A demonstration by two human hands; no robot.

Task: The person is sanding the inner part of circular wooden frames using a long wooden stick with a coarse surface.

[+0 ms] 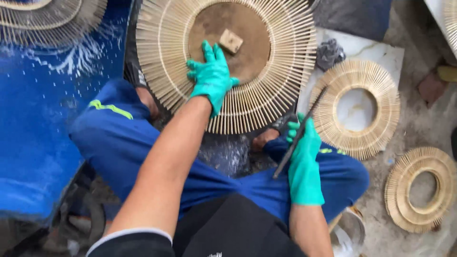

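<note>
Fingers first: our left hand [211, 76], in a teal glove, lies flat with its fingers [208, 51] spread, pressing on the big sunburst frame [266, 95] and gripping nothing. Our right hand [304, 147], gloved the same, has its fingers curled tight around a thin dark rod [300, 135] that slants up toward the right.

Going big to small from there: a blue tarp [33, 143] fills the left side, speckled with pale dust. We're sitting cross-legged in blue trousers [119, 143], and the big sunburst frame sits right in front of our knees, at the top middle of the view. It's a ring of pale thin sticks fanning out around a brown round centre disc [214, 24], with a small wooden block [231, 41] lying on that disc just beside our left fingers.

To the right, a medium sunburst ring [366, 138] with an open middle lies on a white slab [381, 54], the rod's tip crossing its edge. A smaller ring [419, 190] lies on the dusty floor, lower right. A crumpled grey rag [329, 53] sits on the slab.
</note>
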